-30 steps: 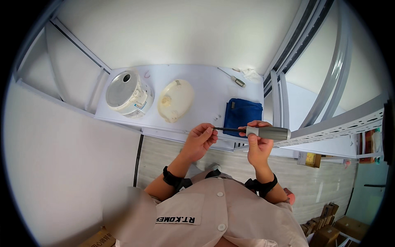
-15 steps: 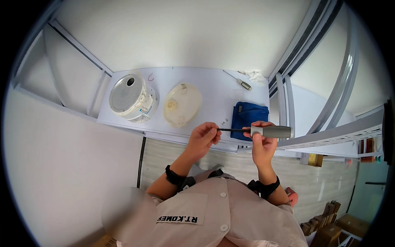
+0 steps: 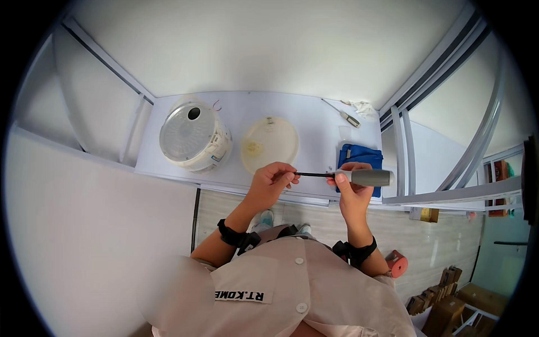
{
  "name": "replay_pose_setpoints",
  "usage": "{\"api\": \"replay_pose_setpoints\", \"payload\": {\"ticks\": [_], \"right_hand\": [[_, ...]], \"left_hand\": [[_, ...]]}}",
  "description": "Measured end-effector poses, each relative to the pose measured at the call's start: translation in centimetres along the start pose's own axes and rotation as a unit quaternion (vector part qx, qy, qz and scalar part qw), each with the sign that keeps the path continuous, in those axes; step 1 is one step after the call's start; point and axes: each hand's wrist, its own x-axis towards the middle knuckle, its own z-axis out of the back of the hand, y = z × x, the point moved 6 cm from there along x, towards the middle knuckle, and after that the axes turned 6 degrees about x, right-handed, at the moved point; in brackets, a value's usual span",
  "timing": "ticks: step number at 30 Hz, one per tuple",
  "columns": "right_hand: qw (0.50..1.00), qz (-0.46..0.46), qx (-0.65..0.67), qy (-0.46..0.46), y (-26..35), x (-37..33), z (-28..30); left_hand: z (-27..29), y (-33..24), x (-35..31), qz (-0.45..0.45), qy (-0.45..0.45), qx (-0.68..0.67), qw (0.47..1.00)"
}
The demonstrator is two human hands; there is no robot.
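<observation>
A screwdriver [image 3: 370,178] with a thick grey handle and long dark shaft lies level between my hands, above the front edge of the white table. My right hand [image 3: 353,196] is closed around the front of its handle, at the lighter collar. The fingers of my left hand [image 3: 272,182] pinch the far end of the shaft, hiding the tip. Just beyond my left hand, a round, cream-coloured plastic disc [image 3: 275,143] lies on the table. Behind my right hand there is a folded blue cloth item [image 3: 364,154], partly covered by that hand.
A white round drum-like housing [image 3: 188,137] with a grey top and dark hole stands at the left of the table [image 3: 314,132]. Another screwdriver [image 3: 350,119] and crumpled white tissue [image 3: 365,108] lie at the back right. Metal frame posts [image 3: 405,151] rise on the right.
The table and its things have shifted right in view, while my hands and the screwdriver have moved slightly left. My grip on the shaft and handle looks the same.
</observation>
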Motion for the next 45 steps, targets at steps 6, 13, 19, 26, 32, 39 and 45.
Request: {"api": "replay_pose_setpoints", "payload": {"ticks": [6, 13, 19, 26, 32, 39, 45], "right_hand": [[0.998, 0.007, -0.054, 0.023, -3.0, 0.4, -4.8], [0.989, -0.007, -0.142, 0.041, -7.7, 0.4, -8.0], [0.968, -0.016, -0.248, 0.028, -8.7, 0.0, -9.5], [0.956, -0.006, -0.293, 0.020, -10.0, -0.4, -9.1], [0.953, 0.009, -0.302, 0.012, -10.9, -0.1, -8.6], [0.943, 0.016, -0.331, 0.021, -11.7, 0.2, -8.5], [0.927, 0.036, -0.373, 0.019, -11.6, 0.0, -8.6]], "left_hand": [[4.0, -0.1, 0.6, -0.087, 0.074, 0.272, 0.956], [7.6, 2.8, 2.0, -0.162, 0.063, 0.385, 0.907], [8.7, 4.4, 3.7, -0.213, 0.049, 0.419, 0.881], [8.5, 6.1, 4.1, -0.268, 0.042, 0.422, 0.865], [8.6, 7.2, 4.6, -0.254, 0.042, 0.399, 0.880], [8.3, 7.6, 4.6, -0.240, 0.061, 0.397, 0.884], [7.5, 8.2, 4.3, -0.248, 0.063, 0.435, 0.863]]}}
